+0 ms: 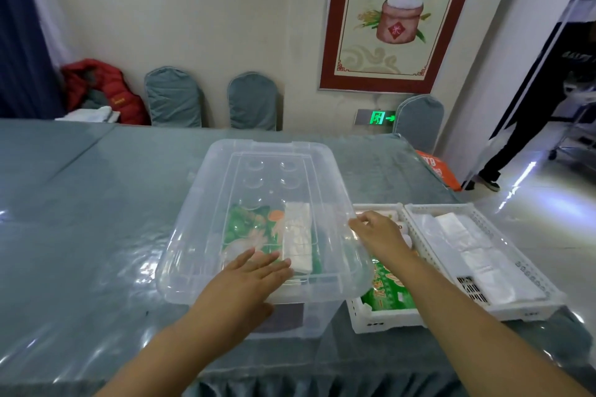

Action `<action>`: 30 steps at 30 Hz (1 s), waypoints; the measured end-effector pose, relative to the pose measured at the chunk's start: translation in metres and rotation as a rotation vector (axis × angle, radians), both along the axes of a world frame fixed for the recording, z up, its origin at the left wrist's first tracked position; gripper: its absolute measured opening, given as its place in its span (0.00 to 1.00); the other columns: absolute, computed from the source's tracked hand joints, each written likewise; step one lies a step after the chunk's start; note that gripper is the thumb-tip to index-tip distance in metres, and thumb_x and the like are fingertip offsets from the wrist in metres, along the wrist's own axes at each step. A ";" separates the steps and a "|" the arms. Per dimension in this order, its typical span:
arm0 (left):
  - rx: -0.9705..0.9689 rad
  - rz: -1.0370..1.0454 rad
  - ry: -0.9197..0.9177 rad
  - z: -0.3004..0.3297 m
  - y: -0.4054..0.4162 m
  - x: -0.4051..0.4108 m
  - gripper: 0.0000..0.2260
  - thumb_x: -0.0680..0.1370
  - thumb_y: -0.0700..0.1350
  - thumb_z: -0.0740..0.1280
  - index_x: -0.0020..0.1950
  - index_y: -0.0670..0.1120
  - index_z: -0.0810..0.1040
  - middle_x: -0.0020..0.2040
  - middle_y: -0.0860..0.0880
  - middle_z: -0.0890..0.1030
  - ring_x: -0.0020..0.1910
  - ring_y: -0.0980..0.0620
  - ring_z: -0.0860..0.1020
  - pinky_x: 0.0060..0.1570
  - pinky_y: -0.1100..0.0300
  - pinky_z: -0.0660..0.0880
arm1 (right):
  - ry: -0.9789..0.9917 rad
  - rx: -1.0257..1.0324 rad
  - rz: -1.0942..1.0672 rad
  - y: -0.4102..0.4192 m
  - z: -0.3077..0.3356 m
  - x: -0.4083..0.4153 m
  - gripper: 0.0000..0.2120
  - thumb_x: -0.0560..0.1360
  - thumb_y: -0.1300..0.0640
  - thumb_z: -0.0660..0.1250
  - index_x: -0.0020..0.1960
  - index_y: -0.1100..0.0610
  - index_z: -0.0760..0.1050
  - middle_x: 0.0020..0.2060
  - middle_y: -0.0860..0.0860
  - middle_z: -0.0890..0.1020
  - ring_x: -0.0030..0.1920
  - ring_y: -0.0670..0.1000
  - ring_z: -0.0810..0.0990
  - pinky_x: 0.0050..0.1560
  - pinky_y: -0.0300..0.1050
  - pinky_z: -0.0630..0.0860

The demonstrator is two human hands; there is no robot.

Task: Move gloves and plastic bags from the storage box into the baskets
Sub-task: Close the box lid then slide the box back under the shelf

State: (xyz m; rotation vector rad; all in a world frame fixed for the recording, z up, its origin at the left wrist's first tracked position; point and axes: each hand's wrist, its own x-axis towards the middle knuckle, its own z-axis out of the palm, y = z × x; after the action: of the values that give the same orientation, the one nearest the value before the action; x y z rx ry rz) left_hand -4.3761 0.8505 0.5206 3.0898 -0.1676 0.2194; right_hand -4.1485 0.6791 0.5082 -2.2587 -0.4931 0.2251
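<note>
A clear plastic lid [267, 203] lies over the transparent storage box [290, 319] at the middle of the table [96, 203], which is covered in grey-blue cloth under a glossy plastic sheet. The left hand [248, 280] rests flat on the near part of the lid, fingers straight and spread, grasping nothing. The right hand [380, 235] is at the lid's right edge with its fingers curled onto the rim, gripping it. Through the lid, a green printed packet [248, 229] and a white folded pack [298, 235] show inside the box, lying side by side. Just right of the box stand two white perforated baskets, touching each other: the nearer basket [380, 319] holds green printed packets [387, 293], partly hidden by the right forearm, and the farther basket [516, 267] holds white folded plastic bags [477, 255]. Beyond the table, grey-covered chairs [172, 97] line the wall, a red jacket [106, 87] is heaped on the left, and a red-framed poster [396, 16] hangs above a green exit sign [377, 117]
</note>
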 end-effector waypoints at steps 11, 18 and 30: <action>-0.362 0.506 -0.177 0.025 0.112 0.039 0.17 0.74 0.49 0.68 0.63 0.53 0.75 0.63 0.52 0.78 0.58 0.49 0.75 0.54 0.58 0.69 | -0.020 -0.146 -0.056 0.047 0.015 0.040 0.13 0.73 0.47 0.62 0.39 0.56 0.71 0.35 0.53 0.77 0.35 0.54 0.76 0.35 0.44 0.67; -0.526 0.723 -0.007 0.004 0.192 0.080 0.30 0.73 0.50 0.69 0.72 0.46 0.64 0.69 0.42 0.70 0.66 0.40 0.69 0.62 0.49 0.67 | 0.147 -0.085 -0.204 0.073 0.018 0.053 0.16 0.73 0.47 0.64 0.34 0.59 0.74 0.32 0.55 0.73 0.31 0.53 0.71 0.33 0.44 0.65; -1.288 0.716 0.002 0.015 0.222 0.100 0.12 0.71 0.37 0.70 0.32 0.40 0.69 0.26 0.44 0.68 0.24 0.47 0.66 0.14 0.69 0.63 | 0.314 0.104 -0.413 0.082 0.030 0.025 0.15 0.74 0.43 0.65 0.45 0.55 0.79 0.41 0.51 0.81 0.36 0.48 0.78 0.31 0.39 0.70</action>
State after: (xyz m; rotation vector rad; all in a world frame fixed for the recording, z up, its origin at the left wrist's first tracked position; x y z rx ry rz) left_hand -4.2759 1.0724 0.5358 1.7406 0.7642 0.2104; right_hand -4.1239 0.7609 0.5380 -2.1154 0.1253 0.3250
